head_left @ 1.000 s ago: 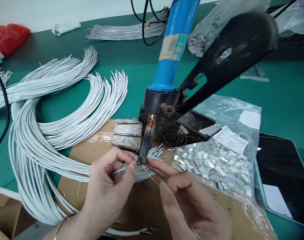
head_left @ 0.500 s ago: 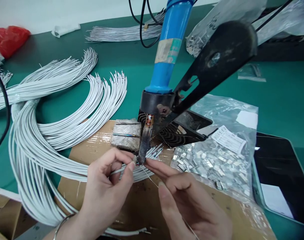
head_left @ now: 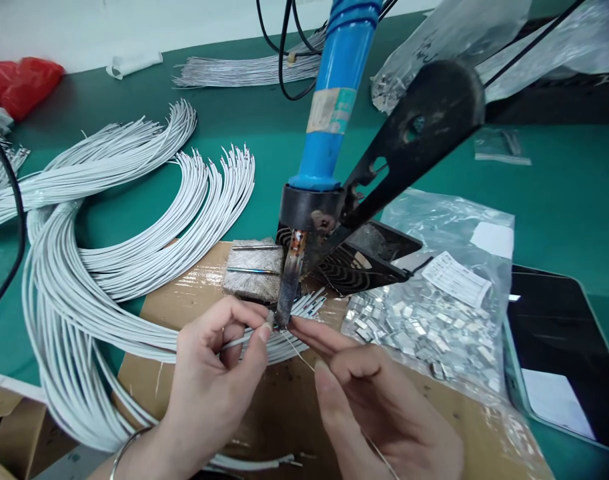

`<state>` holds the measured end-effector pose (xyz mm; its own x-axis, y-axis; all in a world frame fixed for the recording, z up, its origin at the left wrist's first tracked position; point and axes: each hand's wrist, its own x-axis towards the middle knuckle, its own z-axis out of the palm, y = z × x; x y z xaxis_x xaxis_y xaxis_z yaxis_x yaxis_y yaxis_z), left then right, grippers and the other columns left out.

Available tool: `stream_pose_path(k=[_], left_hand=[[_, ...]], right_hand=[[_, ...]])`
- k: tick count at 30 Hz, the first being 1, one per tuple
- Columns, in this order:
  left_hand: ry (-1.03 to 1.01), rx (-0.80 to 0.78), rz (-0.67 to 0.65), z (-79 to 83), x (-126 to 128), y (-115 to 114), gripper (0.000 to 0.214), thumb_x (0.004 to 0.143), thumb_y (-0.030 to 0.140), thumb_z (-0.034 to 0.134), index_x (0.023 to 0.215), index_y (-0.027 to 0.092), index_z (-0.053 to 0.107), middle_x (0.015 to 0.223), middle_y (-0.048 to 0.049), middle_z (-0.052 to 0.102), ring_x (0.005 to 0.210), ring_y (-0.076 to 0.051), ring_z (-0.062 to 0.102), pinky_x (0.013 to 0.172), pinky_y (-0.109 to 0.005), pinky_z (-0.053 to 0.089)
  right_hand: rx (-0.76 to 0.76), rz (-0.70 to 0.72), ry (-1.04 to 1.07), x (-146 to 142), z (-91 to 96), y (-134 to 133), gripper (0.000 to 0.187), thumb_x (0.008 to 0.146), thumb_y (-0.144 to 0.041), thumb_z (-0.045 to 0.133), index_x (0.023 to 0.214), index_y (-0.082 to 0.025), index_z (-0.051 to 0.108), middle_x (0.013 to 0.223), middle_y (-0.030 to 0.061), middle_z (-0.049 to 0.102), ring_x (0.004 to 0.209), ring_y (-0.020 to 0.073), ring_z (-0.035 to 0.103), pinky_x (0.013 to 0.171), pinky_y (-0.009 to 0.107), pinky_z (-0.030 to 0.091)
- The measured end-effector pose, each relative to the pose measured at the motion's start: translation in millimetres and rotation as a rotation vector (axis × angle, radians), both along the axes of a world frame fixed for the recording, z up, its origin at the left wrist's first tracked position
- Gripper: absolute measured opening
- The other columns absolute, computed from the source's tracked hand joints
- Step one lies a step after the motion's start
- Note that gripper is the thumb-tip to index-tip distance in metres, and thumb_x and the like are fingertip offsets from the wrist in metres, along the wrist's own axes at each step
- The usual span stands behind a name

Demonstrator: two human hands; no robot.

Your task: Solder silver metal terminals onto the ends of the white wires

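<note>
A blue-handled soldering iron [head_left: 322, 120] points downward in a black metal stand [head_left: 414, 133]. Just left of its tip, my left hand [head_left: 224, 367] pinches the end of a white cable [head_left: 235, 342] between thumb and fingertips. On the other side of the tip is my right hand [head_left: 379, 400], closed on a thin strand of solder wire [head_left: 303, 360] that runs up toward the tip. The exact contact at the tip is too small and covered to make out. More white cable ends [head_left: 309, 305] lie behind the fingers.
Large bundles of white cable [head_left: 79, 320] curve across the left. A tip-cleaning block [head_left: 253, 270] sits beside the stand. To the right are a clear bag of small metal parts [head_left: 424, 327] and a dark-screened phone or tablet [head_left: 559, 333]. Brown cardboard [head_left: 279, 427] lies beneath my hands.
The view has shifted slightly, and the upper iron and stand arm appear a little further left. Both hands keep almost the same place and hold.
</note>
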<state>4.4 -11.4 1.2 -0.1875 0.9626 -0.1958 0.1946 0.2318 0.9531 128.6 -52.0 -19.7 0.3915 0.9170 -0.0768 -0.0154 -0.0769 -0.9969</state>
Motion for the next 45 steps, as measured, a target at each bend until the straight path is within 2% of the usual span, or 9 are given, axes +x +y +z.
stream_pose_path(k=[5, 11, 14, 21, 28, 37, 40, 45], left_hand=[[0.021, 0.021, 0.023, 1.5, 2.2, 0.3, 0.013, 0.080, 0.018, 0.078, 0.072, 0.018, 0.068, 0.088, -0.0053, 0.078, 0.052, -0.008, 0.046, 0.047, -0.023, 0.028], [0.041, 0.034, 0.029, 0.5, 2.1, -1.2, 0.012, 0.081, 0.020, 0.077, 0.073, 0.019, 0.068, 0.089, -0.0059, 0.078, 0.054, -0.009, 0.051, 0.045, -0.023, 0.028], [0.051, 0.043, 0.023, 0.7, 1.6, -1.6, 0.012, 0.082, 0.020, 0.076, 0.073, 0.019, 0.068, 0.089, -0.0055, 0.078, 0.059, -0.011, 0.055, 0.046, -0.023, 0.027], [0.028, 0.015, 0.028, 1.0, 1.2, -0.7, 0.012, 0.081, 0.021, 0.077, 0.073, 0.018, 0.068, 0.089, -0.0051, 0.077, 0.052, -0.007, 0.042, 0.049, -0.024, 0.026], [0.018, -0.017, 0.017, 2.6, 2.6, -0.6, 0.014, 0.080, 0.019, 0.077, 0.072, 0.016, 0.067, 0.091, -0.0050, 0.077, 0.050, -0.005, 0.034, 0.049, -0.023, 0.024], [0.003, 0.003, -0.003, 2.2, 0.6, -1.9, 0.013, 0.081, 0.019, 0.076, 0.073, 0.016, 0.067, 0.088, -0.0036, 0.076, 0.050, -0.005, 0.034, 0.048, -0.022, 0.024], [0.006, 0.020, -0.035, 0.9, -0.2, -2.3, 0.012, 0.082, 0.019, 0.075, 0.074, 0.017, 0.067, 0.088, -0.0033, 0.076, 0.049, -0.004, 0.034, 0.047, -0.022, 0.024], [0.025, 0.018, 0.013, 1.8, 1.3, -2.7, 0.013, 0.082, 0.021, 0.074, 0.073, 0.017, 0.067, 0.087, -0.0034, 0.075, 0.052, -0.006, 0.040, 0.049, -0.023, 0.025]], right_hand=[[0.012, -0.005, -0.001, 0.5, 0.3, 0.4, 0.025, 0.097, -0.022, 0.070, 0.073, -0.024, 0.061, 0.115, 0.0056, 0.085, 0.105, 0.0187, 0.081, 0.095, 0.024, 0.059], [0.050, 0.001, -0.013, 1.3, 0.9, 1.9, 0.026, 0.097, -0.021, 0.068, 0.072, -0.023, 0.059, 0.114, 0.0056, 0.085, 0.102, 0.0194, 0.082, 0.087, 0.022, 0.061], [0.062, 0.007, -0.013, 1.6, 1.5, 2.6, 0.026, 0.097, -0.019, 0.067, 0.072, -0.023, 0.059, 0.113, 0.0057, 0.085, 0.102, 0.0201, 0.082, 0.089, 0.024, 0.060], [0.012, 0.010, -0.002, 0.5, 0.0, 1.1, 0.026, 0.097, -0.022, 0.067, 0.073, -0.024, 0.058, 0.114, 0.0022, 0.085, 0.106, 0.0179, 0.081, 0.089, 0.022, 0.057], [0.004, -0.007, 0.006, 0.5, 0.2, 1.8, 0.026, 0.095, -0.021, 0.070, 0.071, -0.023, 0.060, 0.111, 0.0052, 0.085, 0.100, 0.0192, 0.081, 0.088, 0.024, 0.059], [0.011, -0.008, 0.026, -3.7, 3.8, 0.8, 0.024, 0.096, -0.019, 0.068, 0.074, -0.025, 0.061, 0.112, -0.0040, 0.085, 0.100, 0.0084, 0.079, 0.091, 0.012, 0.053], [0.021, -0.013, 0.024, -4.0, 3.6, 1.0, 0.024, 0.096, -0.017, 0.067, 0.074, -0.025, 0.061, 0.112, -0.0065, 0.084, 0.101, 0.0069, 0.078, 0.093, 0.011, 0.052], [0.010, -0.002, 0.036, -3.7, 2.8, 0.9, 0.024, 0.096, -0.019, 0.068, 0.074, -0.025, 0.060, 0.111, -0.0068, 0.084, 0.101, 0.0069, 0.078, 0.094, 0.012, 0.052]])
